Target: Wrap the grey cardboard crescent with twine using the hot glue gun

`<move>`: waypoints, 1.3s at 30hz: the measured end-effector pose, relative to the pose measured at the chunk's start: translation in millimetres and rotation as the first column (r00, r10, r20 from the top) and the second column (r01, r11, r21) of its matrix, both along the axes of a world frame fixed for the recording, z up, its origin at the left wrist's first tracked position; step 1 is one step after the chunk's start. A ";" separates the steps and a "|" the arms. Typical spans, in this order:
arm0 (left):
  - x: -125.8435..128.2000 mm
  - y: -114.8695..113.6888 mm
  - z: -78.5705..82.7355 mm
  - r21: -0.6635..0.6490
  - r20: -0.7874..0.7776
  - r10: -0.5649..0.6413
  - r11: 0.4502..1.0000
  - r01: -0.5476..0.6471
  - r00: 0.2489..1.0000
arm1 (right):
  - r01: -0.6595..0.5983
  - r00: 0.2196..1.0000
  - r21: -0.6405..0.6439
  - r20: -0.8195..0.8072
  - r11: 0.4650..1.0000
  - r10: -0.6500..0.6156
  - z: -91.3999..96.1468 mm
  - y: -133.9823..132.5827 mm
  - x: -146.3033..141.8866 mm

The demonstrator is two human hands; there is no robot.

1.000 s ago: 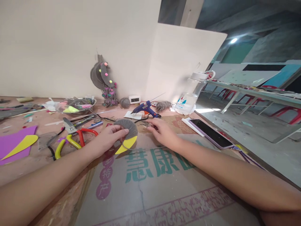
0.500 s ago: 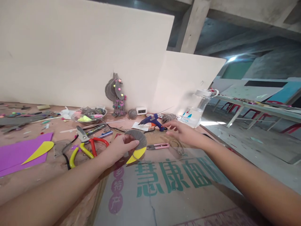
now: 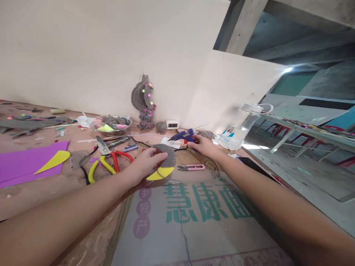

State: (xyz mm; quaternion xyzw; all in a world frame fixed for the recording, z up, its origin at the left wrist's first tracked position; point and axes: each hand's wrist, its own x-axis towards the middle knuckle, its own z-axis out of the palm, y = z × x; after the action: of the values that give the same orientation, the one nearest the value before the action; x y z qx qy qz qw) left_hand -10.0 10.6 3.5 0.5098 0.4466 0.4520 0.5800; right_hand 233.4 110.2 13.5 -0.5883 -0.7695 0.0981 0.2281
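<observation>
My left hand (image 3: 148, 162) pinches a crescent-shaped piece (image 3: 169, 157), its upper part wound with grey yarn and its lower part bare yellow. A strand of the yarn trails from it over the cardboard (image 3: 210, 236). At the back of the work area, my right hand (image 3: 206, 147) has its fingers closed around the handle end of a blue hot glue gun (image 3: 181, 136). The gun's nozzle points left, above a white scrap (image 3: 169, 143). Pink-handled thread snips (image 3: 194, 167) lie between my hands.
Left of my left hand are red-and-yellow-handled pliers (image 3: 116, 160), a utility knife (image 3: 118, 141) and purple sheets (image 3: 30, 160) with a yellow cutout (image 3: 57, 160). Behind stand a bowl of scraps (image 3: 111, 125), a yarn-wrapped hanging ornament (image 3: 144, 99), a small clock (image 3: 172, 125) and a water bottle (image 3: 235, 127).
My right hand has reached the glue gun and closed on its handle. My left hand still holds the crescent, which is turned slightly. The camera view has shifted a little.
</observation>
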 end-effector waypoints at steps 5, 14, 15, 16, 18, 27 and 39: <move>2.2 -1.6 3.8 -0.064 0.082 -0.015 0.998 0.020 0.996 | 0.058 0.998 0.028 -0.025 0.998 -0.058 -9.8 13.2 -17.0; 0.2 5.4 -6.4 0.036 0.005 0.006 0.999 -0.007 1.000 | 0.032 0.976 -0.042 -0.214 0.999 -0.040 4.1 16.1 -17.4; -0.1 5.5 -6.5 0.040 0.008 0.011 0.999 -0.012 1.000 | 0.006 0.970 -0.053 -0.243 0.999 -0.019 6.3 12.6 -15.7; -0.4 5.3 -6.4 0.044 0.005 0.011 0.999 -0.011 1.000 | -0.023 0.962 -0.061 -0.272 0.998 0.005 8.4 8.1 -13.6; -1.2 4.1 -5.9 0.061 -0.032 -0.007 0.998 0.009 0.999 | -0.075 0.945 -0.069 -0.324 0.995 0.049 12.8 -4.4 -8.3; -2.7 3.1 -6.3 0.178 -0.033 0.010 0.984 -0.004 0.999 | -0.138 0.870 0.006 -0.477 0.990 0.124 27.4 -95.0 0.1; -5.3 7.4 -12.8 0.294 -0.145 0.058 0.956 -0.013 0.988 | -0.205 0.931 -0.178 -0.340 0.962 0.135 5.0 -135.8 -15.8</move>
State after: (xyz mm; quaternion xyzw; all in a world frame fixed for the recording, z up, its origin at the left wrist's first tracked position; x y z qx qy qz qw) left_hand -15.2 18.0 -9.3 0.6149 0.4269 0.4831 0.4542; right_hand 217.6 -25.6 18.5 -0.5158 -0.7550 0.2939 0.2785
